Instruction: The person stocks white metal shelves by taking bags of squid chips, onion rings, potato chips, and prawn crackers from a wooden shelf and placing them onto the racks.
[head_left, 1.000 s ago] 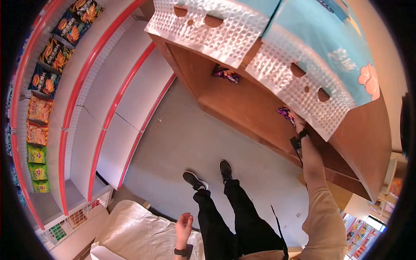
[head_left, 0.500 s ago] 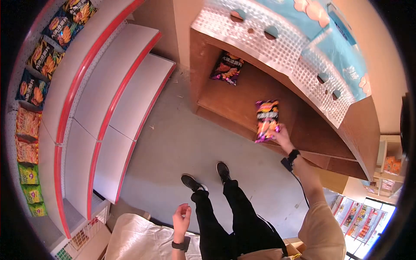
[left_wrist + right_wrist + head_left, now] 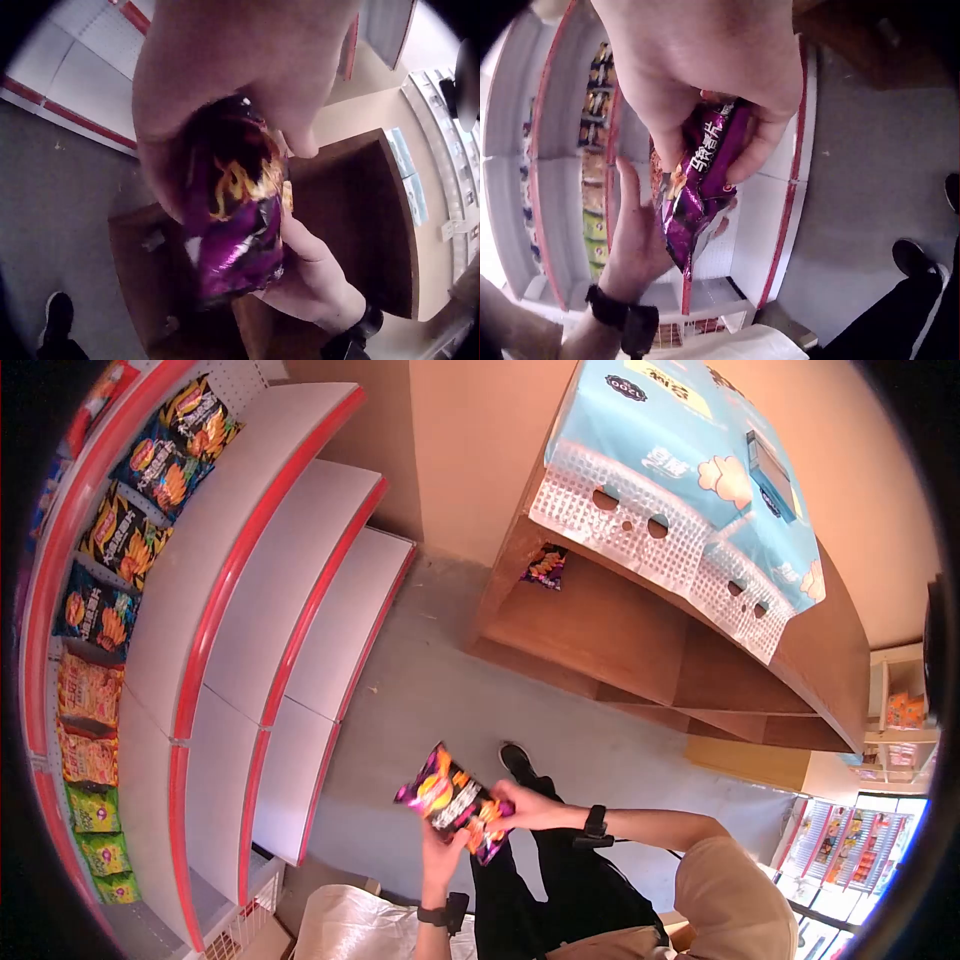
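Note:
A purple and black snack bag (image 3: 452, 797) is held in front of my body, tilted, between both hands. My right hand (image 3: 520, 807) grips its right end; in the right wrist view my right thumb and fingers (image 3: 754, 150) pinch the purple packet (image 3: 705, 161). My left hand (image 3: 440, 852) holds the lower left side of the bag, and the left wrist view shows that hand (image 3: 225, 67) curled over the bag (image 3: 236, 217). Another purple and black bag (image 3: 545, 566) lies in the brown wooden cabinet (image 3: 570, 622).
White shelves with red edges (image 3: 300, 580) stand at the left; the outer one bears dark, pink and green snack bags (image 3: 95, 807). Blue plastic-wrapped packs (image 3: 680, 470) lie on top of the cabinet. Pale cloth (image 3: 345, 925) is by my left forearm.
My right hand has carried the bag out of the cabinet, leftward to my body. My left hand has come up and taken hold of it. The view has shifted.

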`<action>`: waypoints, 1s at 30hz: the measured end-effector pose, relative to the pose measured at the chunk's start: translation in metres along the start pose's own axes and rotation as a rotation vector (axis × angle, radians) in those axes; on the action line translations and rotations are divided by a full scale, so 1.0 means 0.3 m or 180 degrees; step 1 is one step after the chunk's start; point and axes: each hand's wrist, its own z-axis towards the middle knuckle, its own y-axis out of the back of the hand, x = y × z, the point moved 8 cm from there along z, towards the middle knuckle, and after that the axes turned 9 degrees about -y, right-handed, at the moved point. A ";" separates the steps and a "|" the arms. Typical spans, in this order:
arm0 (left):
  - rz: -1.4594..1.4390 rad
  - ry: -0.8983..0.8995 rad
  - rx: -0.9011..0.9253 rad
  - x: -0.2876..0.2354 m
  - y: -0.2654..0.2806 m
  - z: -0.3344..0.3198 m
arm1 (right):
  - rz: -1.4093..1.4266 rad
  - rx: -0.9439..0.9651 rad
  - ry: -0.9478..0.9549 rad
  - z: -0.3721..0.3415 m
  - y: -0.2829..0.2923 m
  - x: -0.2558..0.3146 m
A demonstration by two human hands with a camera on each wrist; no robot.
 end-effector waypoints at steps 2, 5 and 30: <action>0.0204 0.0096 -0.0147 -0.017 -0.001 0.024 | -0.0011 0.0132 0.0051 0.008 -0.025 0.046; 0.0422 0.0255 -0.0457 -0.008 0.020 0.045 | -0.0024 0.0178 -0.0084 0.019 0.054 0.080; 0.0981 0.0529 -0.1470 0.033 0.025 -0.092 | 0.1487 -0.2161 0.0172 0.269 1.416 -0.282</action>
